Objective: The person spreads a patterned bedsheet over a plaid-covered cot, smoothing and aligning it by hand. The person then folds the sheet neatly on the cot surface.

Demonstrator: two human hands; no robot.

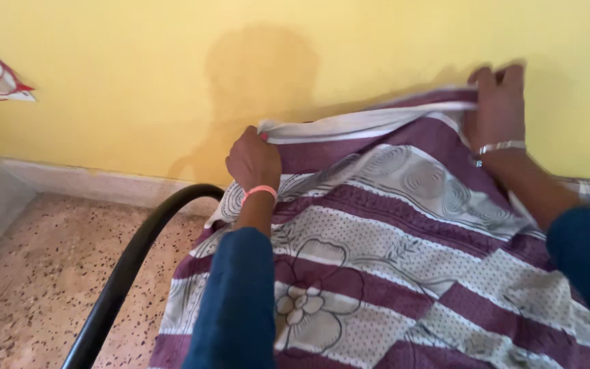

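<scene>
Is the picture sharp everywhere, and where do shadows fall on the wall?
In the head view, a soft dark shadow lies on the yellow wall above the left hand; the right hand looks slightly blurred at its fingertips, with a faint shadow beside it; the purple patterned sheet is evenly lit, with no glare.

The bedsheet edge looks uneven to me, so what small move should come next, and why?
Probably pull the left hand outward along the wall. Both hands grip the bedsheet by its white edge, the right hand higher, and the edge between them sags and wrinkles.
</scene>
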